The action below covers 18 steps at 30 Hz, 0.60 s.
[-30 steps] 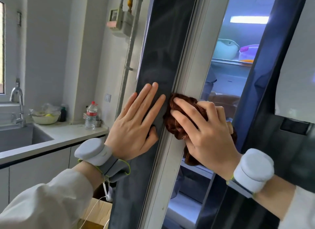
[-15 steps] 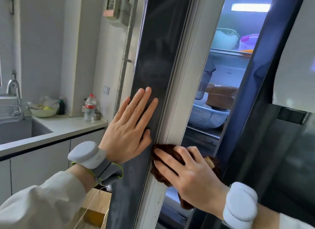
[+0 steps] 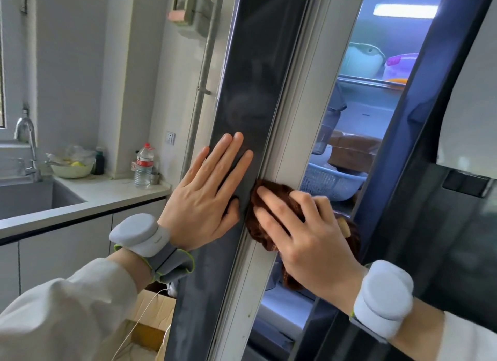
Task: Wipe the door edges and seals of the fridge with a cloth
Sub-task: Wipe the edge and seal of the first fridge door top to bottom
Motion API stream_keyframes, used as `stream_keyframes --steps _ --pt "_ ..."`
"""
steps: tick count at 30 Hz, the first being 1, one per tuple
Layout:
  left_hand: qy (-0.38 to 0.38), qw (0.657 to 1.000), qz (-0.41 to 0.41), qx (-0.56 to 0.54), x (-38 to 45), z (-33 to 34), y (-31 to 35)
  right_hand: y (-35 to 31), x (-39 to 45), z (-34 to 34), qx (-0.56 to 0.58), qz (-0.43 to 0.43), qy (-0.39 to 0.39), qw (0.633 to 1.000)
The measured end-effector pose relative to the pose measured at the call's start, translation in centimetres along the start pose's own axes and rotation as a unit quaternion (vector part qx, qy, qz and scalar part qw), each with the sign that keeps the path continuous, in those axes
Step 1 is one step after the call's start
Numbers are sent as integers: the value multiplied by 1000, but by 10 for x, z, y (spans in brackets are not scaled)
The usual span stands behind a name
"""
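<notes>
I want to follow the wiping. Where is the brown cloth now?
The brown cloth lies under the right hand, pressed on the door's pale seal, beside the left hand.

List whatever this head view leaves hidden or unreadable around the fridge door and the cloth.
- Seal under the brown cloth: covered by cloth and right hand.
- Door edge top and bottom: cut off by the frame.
- Door face under the left hand: hidden by the palm.
- Water bottle label: too small to read.

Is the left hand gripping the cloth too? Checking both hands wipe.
No, the left hand lies flat on the dark door front; only the right hand presses the cloth.
</notes>
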<state>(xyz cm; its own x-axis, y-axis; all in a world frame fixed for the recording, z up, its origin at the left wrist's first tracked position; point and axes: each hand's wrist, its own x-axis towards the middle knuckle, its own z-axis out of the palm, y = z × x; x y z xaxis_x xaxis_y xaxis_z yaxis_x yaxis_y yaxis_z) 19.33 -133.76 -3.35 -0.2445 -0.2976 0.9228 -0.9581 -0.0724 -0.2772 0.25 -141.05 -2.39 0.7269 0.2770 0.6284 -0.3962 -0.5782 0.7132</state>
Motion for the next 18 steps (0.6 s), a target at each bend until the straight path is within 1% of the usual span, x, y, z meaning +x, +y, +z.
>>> stream_keyframes --steps 3,6,10,12,15,18 --pt "-1 1000 -1 4 0 0 1 -16 -20 4 8 -32 -29 999" --pt "-4 1000 -6 5 0 -1 3 -26 -31 4 20 -42 -66 997" --pt "-14 1000 1 -4 0 -3 2 -11 -17 -12 54 -64 -90 992" --pt "-16 1000 10 -5 -1 -4 -1 8 0 -21 54 -52 -72 995" --pt "-9 1000 11 -10 0 -3 -3 36 30 -29 23 -2 -27 999" --pt "-10 1000 15 -11 0 -2 -4 40 42 -24 -4 -9 -16 1000"
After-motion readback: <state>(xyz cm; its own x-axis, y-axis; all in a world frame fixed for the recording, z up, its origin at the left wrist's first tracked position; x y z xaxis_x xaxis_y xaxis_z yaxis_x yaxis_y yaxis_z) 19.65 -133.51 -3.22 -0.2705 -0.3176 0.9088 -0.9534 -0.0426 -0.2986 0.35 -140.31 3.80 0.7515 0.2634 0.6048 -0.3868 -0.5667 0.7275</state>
